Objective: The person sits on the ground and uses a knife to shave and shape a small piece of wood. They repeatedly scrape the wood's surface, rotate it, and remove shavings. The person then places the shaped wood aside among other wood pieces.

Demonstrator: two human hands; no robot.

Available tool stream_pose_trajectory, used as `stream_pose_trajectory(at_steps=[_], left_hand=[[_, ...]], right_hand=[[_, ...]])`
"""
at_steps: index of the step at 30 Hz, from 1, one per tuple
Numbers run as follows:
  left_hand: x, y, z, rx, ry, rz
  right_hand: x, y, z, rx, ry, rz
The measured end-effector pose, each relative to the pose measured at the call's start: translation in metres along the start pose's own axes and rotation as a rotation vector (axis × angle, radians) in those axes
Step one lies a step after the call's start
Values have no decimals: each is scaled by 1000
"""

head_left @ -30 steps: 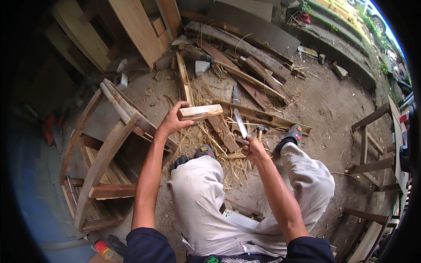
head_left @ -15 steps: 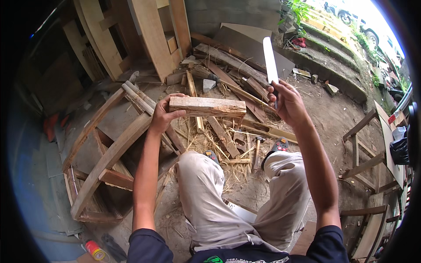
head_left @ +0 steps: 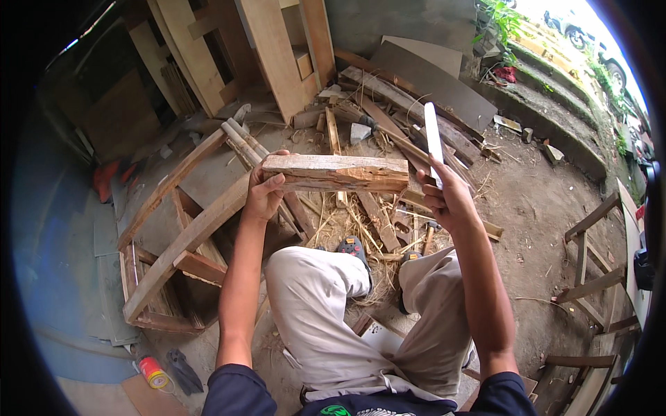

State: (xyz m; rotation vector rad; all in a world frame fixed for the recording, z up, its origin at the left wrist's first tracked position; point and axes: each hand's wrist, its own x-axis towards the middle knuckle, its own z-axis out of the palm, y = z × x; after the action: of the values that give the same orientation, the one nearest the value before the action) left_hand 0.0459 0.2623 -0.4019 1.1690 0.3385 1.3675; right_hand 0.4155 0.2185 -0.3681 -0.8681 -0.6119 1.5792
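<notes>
My left hand (head_left: 266, 191) is closed round the left end of a short, thick wooden beam (head_left: 336, 177). The beam lies level in the air above my knees, its front face rough and splintered towards the right end. In my closed right hand (head_left: 447, 194) is a long-bladed knife (head_left: 433, 135), its bright, straight blade pointing up and away from me. My fingers cover its handle. The right hand is just beyond the beam's right end, and the blade rises beside it. I cannot tell whether knife and beam touch.
A curved wooden frame (head_left: 187, 239) lies to my left. Planks (head_left: 395, 87), straw-like shavings and a hammer (head_left: 429, 237) are on the ground ahead. Wooden trestle legs (head_left: 590, 277) stand at right, concrete steps (head_left: 555, 104) at far right. A red-and-yellow can (head_left: 152, 372) lies at lower left.
The knife has come lower and closer to the beam's right end, its blade turned more edge-on. The beam is turned slightly. My left foot has shifted, and the whole view has swung left.
</notes>
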Motion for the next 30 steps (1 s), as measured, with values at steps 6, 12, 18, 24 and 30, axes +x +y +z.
stream_pose_trajectory(at_steps=[6,12,18,24,30], left_hand=[[-3,-9,15,-23,97,-32],[2,-25,35,173,575,-260],[5,-49,48,282,654,-334],[-18,-48,33,293,408,-496],[-26,-46,18,424,537,-483]], right_hand=[[-11,9,15,-117,-166,-7],[-6,18,1,-140,-105,57],[20,23,-2,-323,56,71],[43,17,-20,-401,109,147],[58,21,-16,-439,99,216]])
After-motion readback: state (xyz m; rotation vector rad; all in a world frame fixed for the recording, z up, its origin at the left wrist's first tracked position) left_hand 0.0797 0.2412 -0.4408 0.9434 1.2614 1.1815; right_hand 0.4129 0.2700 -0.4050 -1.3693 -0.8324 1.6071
